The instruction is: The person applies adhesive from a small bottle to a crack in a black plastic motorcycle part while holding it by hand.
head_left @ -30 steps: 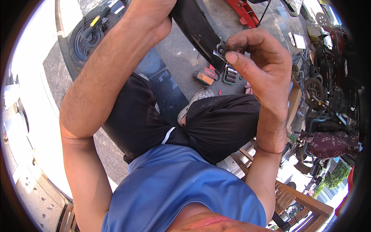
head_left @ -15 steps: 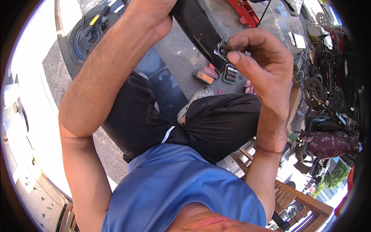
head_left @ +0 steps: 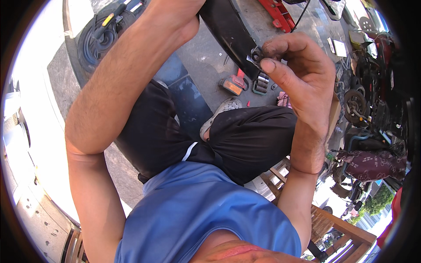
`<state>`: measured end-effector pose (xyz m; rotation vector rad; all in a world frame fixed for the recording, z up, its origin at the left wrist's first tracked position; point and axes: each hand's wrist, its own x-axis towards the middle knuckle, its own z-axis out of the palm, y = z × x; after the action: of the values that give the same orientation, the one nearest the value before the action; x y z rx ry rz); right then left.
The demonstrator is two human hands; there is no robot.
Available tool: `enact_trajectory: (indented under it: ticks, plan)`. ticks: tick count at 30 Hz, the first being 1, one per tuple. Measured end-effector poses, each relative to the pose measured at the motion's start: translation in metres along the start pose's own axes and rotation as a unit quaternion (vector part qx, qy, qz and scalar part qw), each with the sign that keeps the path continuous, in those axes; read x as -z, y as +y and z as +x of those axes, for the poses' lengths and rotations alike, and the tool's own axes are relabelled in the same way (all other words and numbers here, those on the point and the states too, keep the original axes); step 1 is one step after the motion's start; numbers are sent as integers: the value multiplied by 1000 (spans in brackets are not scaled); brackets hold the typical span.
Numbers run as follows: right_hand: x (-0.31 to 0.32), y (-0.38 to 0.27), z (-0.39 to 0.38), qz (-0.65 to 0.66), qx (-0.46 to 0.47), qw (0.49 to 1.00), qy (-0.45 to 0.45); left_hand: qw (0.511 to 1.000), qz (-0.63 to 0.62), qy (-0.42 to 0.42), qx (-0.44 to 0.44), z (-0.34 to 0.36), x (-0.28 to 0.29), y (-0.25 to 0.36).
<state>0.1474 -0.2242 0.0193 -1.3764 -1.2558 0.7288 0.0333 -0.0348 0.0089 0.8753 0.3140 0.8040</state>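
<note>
My left hand (head_left: 177, 13) reaches to the top edge beside a long, curved black part (head_left: 226, 30), its fingers out of view. My right hand (head_left: 298, 72) has thumb and forefinger curled onto a small dark fitting (head_left: 256, 55) at the part's lower end, with a pale strip beside it. Beyond that end, on the ground, lie an orange-and-red object (head_left: 232, 85) and a case of metal cylinders (head_left: 261, 83).
A tire (head_left: 96, 48) with a yellow-handled tool on it lies left. A red frame (head_left: 276, 15) is at the top. Scooters, wheels (head_left: 355, 107) and a maroon patterned object (head_left: 372, 164) crowd the right. I sit on a wooden seat (head_left: 342, 230) above paved ground.
The black part, both my hands and the small fitting have shifted slightly to the right. My right finger and thumb stay at the fitting.
</note>
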Motion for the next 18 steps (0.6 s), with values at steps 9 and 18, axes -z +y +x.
enact_trajectory:
  ticks: [9,18]
  plan:
    - [-4,-3,-5,23,-21,999,34,993,49,105,33,-17,-30,19]
    - [-2,0,-3,18,-19,999,37,999,18,-47,-18,-4,0,8]
